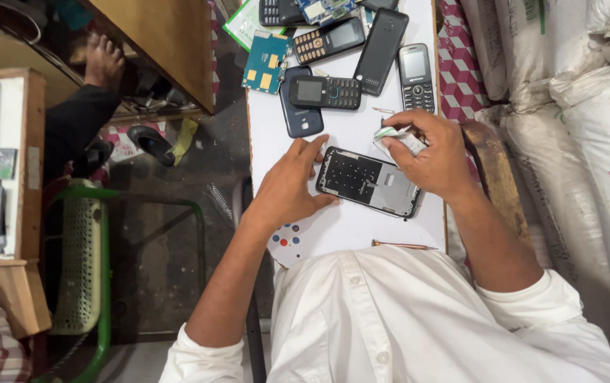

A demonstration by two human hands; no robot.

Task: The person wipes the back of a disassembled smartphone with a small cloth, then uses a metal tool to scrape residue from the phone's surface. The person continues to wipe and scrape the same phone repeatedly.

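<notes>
An opened keypad phone body [367,182] lies face-down on the white worktop [347,131], its inner frame and key holes showing. My left hand [289,186] rests flat beside it, fingertips touching its left edge. My right hand [434,156] hovers over the phone's right end and pinches a small white and green part [398,136] between thumb and fingers.
Several keypad phones [326,92] and a blue phone back cover [299,117] lie further up the worktop, with circuit boards [267,62]. A thin metal tool [403,245] lies near my shirt. White sacks [589,142] stand right; a green stool [85,262] and someone's foot [103,60] are left.
</notes>
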